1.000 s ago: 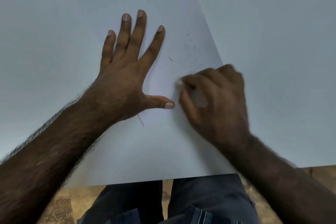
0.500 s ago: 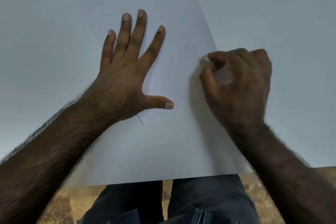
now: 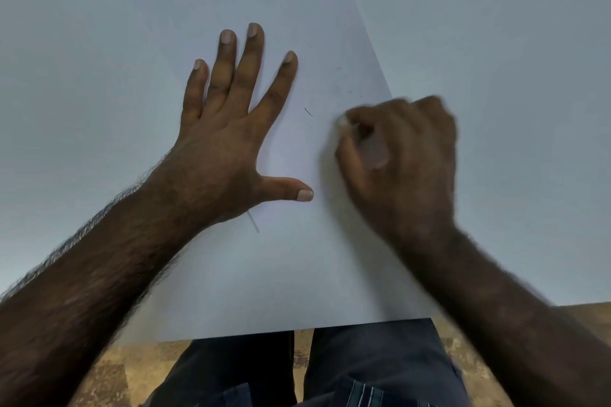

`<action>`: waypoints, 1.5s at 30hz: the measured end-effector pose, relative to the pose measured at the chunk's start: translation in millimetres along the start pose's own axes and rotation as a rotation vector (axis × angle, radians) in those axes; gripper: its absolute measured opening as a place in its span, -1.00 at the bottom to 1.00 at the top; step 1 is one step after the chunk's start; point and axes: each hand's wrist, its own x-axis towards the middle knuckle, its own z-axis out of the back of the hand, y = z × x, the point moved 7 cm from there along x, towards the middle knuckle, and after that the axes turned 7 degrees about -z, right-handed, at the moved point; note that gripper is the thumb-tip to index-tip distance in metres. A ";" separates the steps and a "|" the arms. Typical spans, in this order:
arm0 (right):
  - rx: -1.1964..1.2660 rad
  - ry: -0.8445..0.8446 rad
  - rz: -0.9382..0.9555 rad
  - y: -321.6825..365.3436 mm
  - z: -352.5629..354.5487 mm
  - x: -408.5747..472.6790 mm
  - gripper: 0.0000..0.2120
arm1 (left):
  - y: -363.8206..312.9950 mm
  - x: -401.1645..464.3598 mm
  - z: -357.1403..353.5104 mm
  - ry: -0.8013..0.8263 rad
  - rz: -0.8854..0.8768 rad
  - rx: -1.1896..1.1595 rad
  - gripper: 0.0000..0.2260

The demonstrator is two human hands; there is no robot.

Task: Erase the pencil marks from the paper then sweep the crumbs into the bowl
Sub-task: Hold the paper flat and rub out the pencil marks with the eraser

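A white sheet of paper (image 3: 284, 277) lies on the pale table, reaching to its near edge. My left hand (image 3: 228, 139) is pressed flat on the sheet with fingers spread. My right hand (image 3: 400, 158), blurred by motion, is closed around a small whitish eraser (image 3: 344, 122) whose tip touches the paper near the sheet's right edge. A short dark pencil mark (image 3: 308, 112) sits between the two hands. A faint grey line (image 3: 254, 222) shows just below my left wrist. Tiny dark crumbs (image 3: 347, 91) are scattered above my right hand. No bowl is in view.
The pale table (image 3: 512, 76) extends on both sides of the sheet. Below the table's near edge are my legs in dark trousers (image 3: 330, 370) and a brown mottled floor (image 3: 109, 373).
My right hand rubbed up and to the right, then came back down and left towards the middle of the sheet. My left hand has stayed in place.
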 end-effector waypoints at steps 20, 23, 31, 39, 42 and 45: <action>-0.020 -0.102 0.014 -12.9 6.3 28.8 -0.88 | -1.6 -2.1 2.9 -0.002 0.000 -0.019 0.25; -0.007 -0.045 -0.002 -5.1 5.3 27.7 -0.89 | -2.3 -2.1 3.3 0.000 0.006 -0.020 0.25; 0.013 -0.044 0.090 -0.1 -2.8 19.1 -0.87 | -2.6 -3.4 3.5 -0.002 0.000 -0.007 0.25; 0.091 -0.141 -0.048 -15.2 1.5 32.3 -0.86 | -3.3 -2.5 7.5 -0.007 0.011 0.004 0.23; 0.106 -0.149 -0.052 -16.8 0.5 33.4 -0.86 | -7.8 -1.0 13.7 -0.056 0.035 -0.008 0.19; 0.106 -0.132 -0.059 -14.3 -1.1 31.1 -0.85 | -14.2 8.1 22.4 -0.124 0.021 -0.006 0.15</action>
